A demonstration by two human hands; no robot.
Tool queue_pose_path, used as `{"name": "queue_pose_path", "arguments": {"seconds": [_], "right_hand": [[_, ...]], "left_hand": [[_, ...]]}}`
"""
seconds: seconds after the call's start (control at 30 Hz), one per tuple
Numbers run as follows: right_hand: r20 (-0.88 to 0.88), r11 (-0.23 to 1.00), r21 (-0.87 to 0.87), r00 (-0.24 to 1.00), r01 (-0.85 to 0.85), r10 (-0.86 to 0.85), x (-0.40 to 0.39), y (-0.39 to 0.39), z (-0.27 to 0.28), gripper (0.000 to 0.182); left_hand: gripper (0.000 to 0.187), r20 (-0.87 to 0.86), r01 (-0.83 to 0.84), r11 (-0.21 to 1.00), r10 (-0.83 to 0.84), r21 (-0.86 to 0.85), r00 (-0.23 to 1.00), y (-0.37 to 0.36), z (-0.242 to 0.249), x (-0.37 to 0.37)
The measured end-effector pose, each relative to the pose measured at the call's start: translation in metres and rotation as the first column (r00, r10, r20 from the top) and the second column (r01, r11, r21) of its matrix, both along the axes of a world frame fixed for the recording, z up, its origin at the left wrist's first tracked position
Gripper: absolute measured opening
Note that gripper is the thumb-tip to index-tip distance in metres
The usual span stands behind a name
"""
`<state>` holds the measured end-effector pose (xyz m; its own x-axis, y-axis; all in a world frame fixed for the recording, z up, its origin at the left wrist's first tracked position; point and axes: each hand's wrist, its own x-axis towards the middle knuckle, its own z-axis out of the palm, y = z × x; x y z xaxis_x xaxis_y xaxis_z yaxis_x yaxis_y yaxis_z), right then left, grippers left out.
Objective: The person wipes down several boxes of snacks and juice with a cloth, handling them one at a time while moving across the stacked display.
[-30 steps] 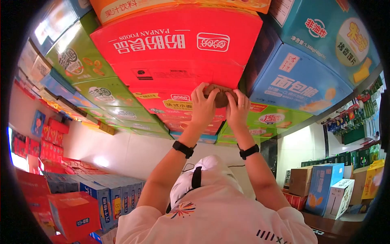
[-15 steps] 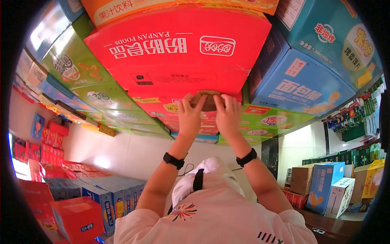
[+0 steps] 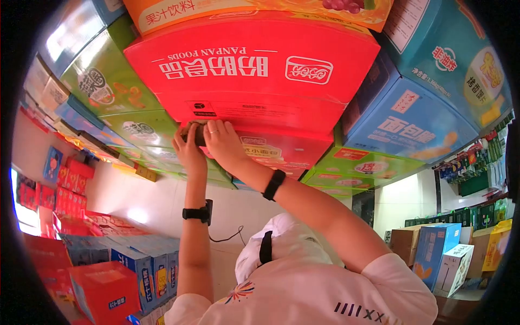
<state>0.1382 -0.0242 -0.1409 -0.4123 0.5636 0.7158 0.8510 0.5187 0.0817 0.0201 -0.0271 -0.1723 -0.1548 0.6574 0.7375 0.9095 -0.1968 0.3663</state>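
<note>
A brown cloth (image 3: 194, 132) lies bunched against the front of a red carton (image 3: 303, 49) with upside-down "PANPAN FOODS" lettering, at its lower left edge. My left hand (image 3: 189, 153) grips the left side of the cloth, fingers bent over it. Right beside it, my right hand (image 3: 223, 142) presses its fingers round the cloth's right side. Part of the cloth is hidden under the fingers. Just below the hands sits another red carton (image 3: 303, 145) with a yellow and white label.
Green cartons (image 3: 138, 130) stand stacked on the left. Blue (image 3: 417, 116) and teal cartons (image 3: 433, 54) rise on the right, and an orange drink carton (image 3: 260, 11) rests on top. Behind are blue boxes (image 3: 138, 268), a red box (image 3: 105, 290) and a thin black cable (image 3: 230, 237).
Both hands have slid left across the red carton with the cloth, from its lower middle to its lower left edge. The view has shifted slightly.
</note>
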Motion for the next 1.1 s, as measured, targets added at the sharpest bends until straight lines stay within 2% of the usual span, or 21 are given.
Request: {"name": "queue_pose_path", "arguments": {"seconds": [0.07, 0.17, 0.33, 0.4, 0.53, 0.77, 0.9, 0.93, 1.03, 1.1], "right_hand": [[0.111, 1.0, -0.008, 0.994, 0.023, -0.022, -0.02, 0.01, -0.002, 0.028], [0.103, 0.999, 0.038, 0.995, 0.005, -0.009, -0.043, 0.021, -0.001, 0.026], [0.075, 0.999, 0.049, 0.997, 0.003, -0.006, -0.046, 0.024, -0.004, 0.026], [0.053, 0.998, -0.022, 0.997, -0.063, 0.064, -0.033, 0.023, -0.006, 0.026], [0.021, 0.998, 0.027, 0.998, -0.06, 0.06, -0.027, 0.022, -0.006, 0.024], [-0.036, 0.989, -0.047, 0.989, -0.144, 0.142, 0.0, 0.014, -0.008, 0.029], [-0.16, 0.98, -0.086, 0.973, -0.182, 0.167, 0.034, -0.001, -0.007, 0.03], [-0.156, 0.979, -0.086, 0.973, -0.185, 0.17, 0.043, -0.005, -0.008, 0.03], [-0.179, 0.982, -0.12, 0.976, -0.146, 0.123, 0.074, -0.021, -0.009, 0.031], [-0.196, 0.987, -0.131, 0.979, -0.089, 0.062, 0.097, -0.033, -0.008, 0.034]], "left_hand": [[0.043, 0.053, 0.004, 1.0, -0.005, 0.028, 0.999, 0.012, 0.003, -0.018], [0.034, 0.097, 0.012, 1.0, -0.011, -0.016, 0.995, 0.028, 0.004, -0.042], [0.035, 0.109, -0.064, 0.995, 0.072, -0.074, 0.991, 0.02, 0.016, -0.031], [0.036, 0.092, -0.09, 0.992, 0.098, -0.087, 0.991, 0.014, 0.016, -0.024], [0.045, 0.092, -0.163, 0.977, 0.177, -0.134, 0.98, 0.006, 0.013, -0.011], [0.045, 0.115, -0.122, 0.986, 0.136, -0.116, 0.984, -0.009, 0.01, 0.01], [0.055, 0.063, -0.019, 0.993, 0.026, -0.115, 0.998, -0.02, 0.006, 0.038], [0.053, 0.111, 0.024, 0.994, -0.012, -0.106, 0.994, -0.022, 0.004, 0.048], [0.054, 0.096, 0.045, 0.996, -0.038, -0.072, 0.995, -0.029, 0.001, 0.078], [0.055, 0.105, 0.13, 0.986, -0.119, -0.106, 0.987, -0.037, 0.0, 0.098]]}}
